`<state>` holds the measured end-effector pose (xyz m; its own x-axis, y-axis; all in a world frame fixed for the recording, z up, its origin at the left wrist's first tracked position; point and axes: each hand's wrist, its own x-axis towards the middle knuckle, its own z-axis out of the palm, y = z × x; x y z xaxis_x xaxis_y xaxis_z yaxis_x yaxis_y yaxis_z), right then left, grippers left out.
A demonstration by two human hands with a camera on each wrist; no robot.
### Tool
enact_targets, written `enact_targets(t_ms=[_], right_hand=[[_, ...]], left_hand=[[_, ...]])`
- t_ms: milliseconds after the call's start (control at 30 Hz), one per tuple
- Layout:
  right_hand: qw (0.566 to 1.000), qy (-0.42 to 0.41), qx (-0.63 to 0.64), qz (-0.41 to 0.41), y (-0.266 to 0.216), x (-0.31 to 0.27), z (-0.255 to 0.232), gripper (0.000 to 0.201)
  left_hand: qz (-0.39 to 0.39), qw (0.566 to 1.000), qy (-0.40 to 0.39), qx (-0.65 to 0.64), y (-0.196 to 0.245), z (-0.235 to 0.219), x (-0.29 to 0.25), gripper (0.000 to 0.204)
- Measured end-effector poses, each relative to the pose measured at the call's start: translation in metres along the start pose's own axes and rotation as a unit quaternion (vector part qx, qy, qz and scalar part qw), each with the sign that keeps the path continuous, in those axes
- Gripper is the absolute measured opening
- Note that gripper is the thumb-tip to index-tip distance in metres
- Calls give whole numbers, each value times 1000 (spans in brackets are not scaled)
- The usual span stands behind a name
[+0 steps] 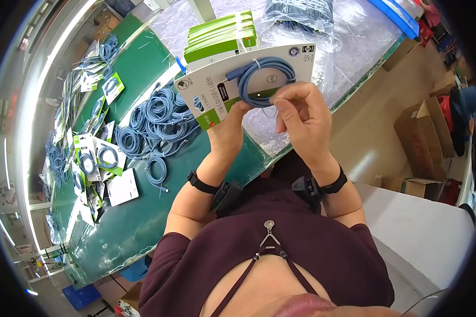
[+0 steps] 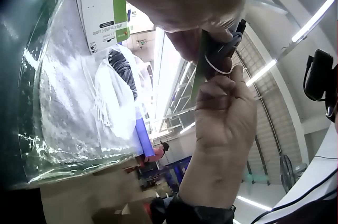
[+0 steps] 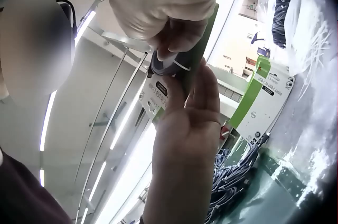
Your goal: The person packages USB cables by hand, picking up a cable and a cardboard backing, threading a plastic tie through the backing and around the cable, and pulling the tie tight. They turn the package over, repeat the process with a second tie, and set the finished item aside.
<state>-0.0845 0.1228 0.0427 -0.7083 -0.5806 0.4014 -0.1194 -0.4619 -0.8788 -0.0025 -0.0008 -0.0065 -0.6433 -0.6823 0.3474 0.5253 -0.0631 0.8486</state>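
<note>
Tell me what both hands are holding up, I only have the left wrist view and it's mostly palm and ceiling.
Observer: Both hands hold up a white and green packaging card with a coiled blue cable on its face. The left hand grips the card's lower edge.
Operator: And the right hand?
Observer: The right hand pinches at the card's edge just below the coil, fingertips curled in.
Operator: What is on the table beneath?
Observer: A pile of loose blue cable coils lies on the green table, left of the card.
Operator: Any finished ones?
Observer: Carded cables lie scattered along the table's left side, and a stack of green cards sits behind the held one.
</note>
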Motion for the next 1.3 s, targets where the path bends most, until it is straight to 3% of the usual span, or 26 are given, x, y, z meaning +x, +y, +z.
enact_targets(t_ms=[133,167,233,267,367,500,1000,1133,1267,1300], right_hand=[[997,18,-77,-1,-3,-2,4,7],[990,10,-137,-35,-2,-2,2,7],[962,-9,-254,-101,-2,-1,-1,8],[962,-8,-253,-99,-3,0,0,8],[906,-24,-378,-188,-9,1,1,12],[883,-33,-424,-201,-10,2,2,15],[874,-52,-451,-173,-12,4,5,12],[884,-61,-434,-161,-9,5,3,12],[901,-61,-410,-125,-11,9,1,15],[907,-60,-402,-108,-12,9,0,17]], left_hand=[[-10,999,-4,-53,3,3,-2,39],[-14,997,2,-72,3,4,-2,38],[-31,995,7,-90,1,1,-4,40],[-47,993,12,-108,1,-1,-5,42],[-63,991,15,-120,0,-2,-5,44],[-52,992,20,-111,-1,-2,-4,43],[15,999,25,30,-4,-4,-4,45],[22,999,36,28,-1,-1,-7,35],[89,992,13,90,6,3,-10,31],[178,970,-30,163,10,2,-7,32]])
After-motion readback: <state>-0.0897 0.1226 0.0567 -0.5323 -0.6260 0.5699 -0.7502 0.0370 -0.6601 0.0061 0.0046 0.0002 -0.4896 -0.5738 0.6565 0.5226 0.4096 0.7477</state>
